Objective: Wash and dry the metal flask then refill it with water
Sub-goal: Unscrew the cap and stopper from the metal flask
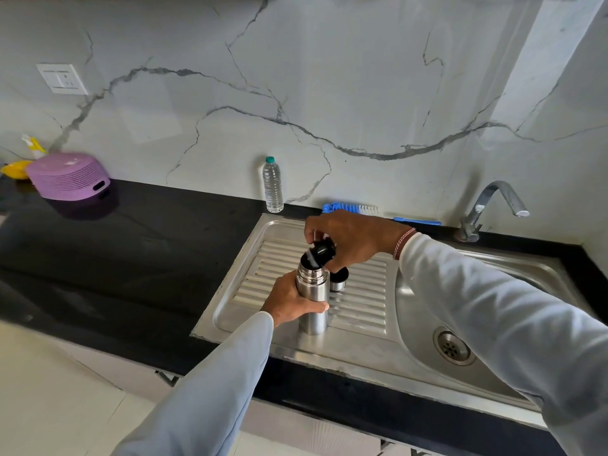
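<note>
Lilac plastic catches our eye first at the far left of the frame: a slotted, rounded basket [69,175] lies upside down on the glossy black counter [131,251], with something yellow [14,168] behind it. A white wall socket [62,79] sits above on the veined marble backsplash. Toward the centre we see a clear water bottle [272,185] with a teal cap standing upright against the wall, and just right of it a blue-and-white bristle brush [350,209] lying along the sink's back edge.

The metal flask [312,296] stands upright on the ribbed steel drainboard [362,291], at centre frame. Our left hand [289,301] wraps around its brushed, cylindrical body, fingers curled tight on it. Our right hand [352,238] pinches the black stopper [320,251], which sits tilted at the flask's mouth, with fingertips closed around it. A small steel cup lid [339,280] rests just behind the flask, partly hidden by it.

Further right lie the rounded sink basin [421,324] with its drain [453,346], and a bent chrome tap [493,205] in the corner.
</note>
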Tool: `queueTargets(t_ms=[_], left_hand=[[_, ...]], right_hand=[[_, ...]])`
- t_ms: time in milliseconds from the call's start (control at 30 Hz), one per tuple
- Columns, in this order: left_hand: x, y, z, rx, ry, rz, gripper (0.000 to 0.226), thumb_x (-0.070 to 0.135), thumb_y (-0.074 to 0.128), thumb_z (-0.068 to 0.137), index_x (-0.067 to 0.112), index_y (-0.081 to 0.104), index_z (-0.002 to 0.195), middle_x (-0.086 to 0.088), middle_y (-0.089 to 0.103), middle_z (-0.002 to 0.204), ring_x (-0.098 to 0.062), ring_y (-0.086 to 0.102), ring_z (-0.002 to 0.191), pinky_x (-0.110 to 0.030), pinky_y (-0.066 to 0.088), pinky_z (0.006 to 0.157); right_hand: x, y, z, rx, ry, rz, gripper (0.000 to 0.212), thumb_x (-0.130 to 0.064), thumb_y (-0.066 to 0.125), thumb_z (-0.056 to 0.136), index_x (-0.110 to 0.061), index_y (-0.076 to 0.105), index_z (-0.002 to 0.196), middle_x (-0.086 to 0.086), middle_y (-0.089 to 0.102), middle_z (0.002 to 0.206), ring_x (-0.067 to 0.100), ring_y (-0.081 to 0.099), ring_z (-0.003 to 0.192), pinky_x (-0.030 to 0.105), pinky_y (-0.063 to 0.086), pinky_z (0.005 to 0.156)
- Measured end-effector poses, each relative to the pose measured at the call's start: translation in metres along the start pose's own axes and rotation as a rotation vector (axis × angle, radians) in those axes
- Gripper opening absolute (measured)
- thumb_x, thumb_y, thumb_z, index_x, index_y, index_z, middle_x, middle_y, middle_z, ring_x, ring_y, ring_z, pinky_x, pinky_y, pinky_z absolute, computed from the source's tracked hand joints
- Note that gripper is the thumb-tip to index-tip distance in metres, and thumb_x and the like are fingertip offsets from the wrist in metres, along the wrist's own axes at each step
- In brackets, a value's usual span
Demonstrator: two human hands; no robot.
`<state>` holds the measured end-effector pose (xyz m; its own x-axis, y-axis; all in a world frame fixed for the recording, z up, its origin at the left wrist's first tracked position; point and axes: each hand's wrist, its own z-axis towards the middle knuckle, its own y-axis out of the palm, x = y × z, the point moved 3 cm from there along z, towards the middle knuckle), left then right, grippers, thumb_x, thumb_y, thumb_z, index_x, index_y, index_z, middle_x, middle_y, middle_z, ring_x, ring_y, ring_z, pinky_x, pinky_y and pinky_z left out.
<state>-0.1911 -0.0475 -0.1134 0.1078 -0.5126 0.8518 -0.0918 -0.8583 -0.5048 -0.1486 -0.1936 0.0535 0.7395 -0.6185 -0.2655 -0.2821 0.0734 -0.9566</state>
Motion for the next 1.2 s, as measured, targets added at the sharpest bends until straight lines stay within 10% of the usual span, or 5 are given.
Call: queueTargets(t_ms=[233, 567, 933, 1200], left_hand=[[0.006, -0.001, 0.0, 0.037, 0.003, -0.031, 0.052, 0.024, 0.097, 0.054, 0.024, 0.071, 0.098, 0.008, 0.078, 0.094, -0.011, 0.073, 0.088, -0.038, 0.06, 0.087], [0.01, -0.007, 0.002, 0.059, -0.019, -0.003, 0.048, 0.023, 0.098, 0.053, 0.027, 0.069, 0.091, 0.01, 0.077, 0.09, -0.01, 0.073, 0.087, -0.034, 0.06, 0.084], [0.005, -0.029, -0.001, 0.103, -0.056, 0.014, 0.048, 0.02, 0.099, 0.055, 0.029, 0.068, 0.09, 0.009, 0.075, 0.092, -0.009, 0.071, 0.087, -0.029, 0.058, 0.081], [-0.009, -0.049, 0.0, 0.165, -0.112, 0.024, 0.053, 0.03, 0.099, 0.051, 0.023, 0.071, 0.095, 0.007, 0.077, 0.092, -0.012, 0.072, 0.087, -0.036, 0.06, 0.085]], right_hand=[[0.043, 0.024, -0.014, 0.108, 0.203, 0.455, 0.059, -0.018, 0.086, 0.073, -0.023, 0.056, 0.123, -0.008, 0.058, 0.117, 0.006, 0.061, 0.083, 0.018, 0.047, 0.072], [0.072, 0.074, -0.02, 0.332, 0.138, 1.178, 0.047, -0.005, 0.087, 0.072, -0.013, 0.071, 0.115, 0.019, 0.069, 0.121, 0.031, 0.067, 0.113, 0.049, 0.049, 0.107], [0.083, 0.074, -0.005, 0.489, 0.125, 1.378, 0.053, -0.008, 0.087, 0.066, -0.006, 0.066, 0.114, 0.009, 0.07, 0.12, 0.027, 0.067, 0.115, 0.041, 0.048, 0.106], [0.082, 0.159, 0.026, 0.439, 0.588, 0.885, 0.049, -0.032, 0.094, 0.064, -0.019, 0.067, 0.103, -0.005, 0.075, 0.098, 0.014, 0.071, 0.093, 0.033, 0.057, 0.09]])
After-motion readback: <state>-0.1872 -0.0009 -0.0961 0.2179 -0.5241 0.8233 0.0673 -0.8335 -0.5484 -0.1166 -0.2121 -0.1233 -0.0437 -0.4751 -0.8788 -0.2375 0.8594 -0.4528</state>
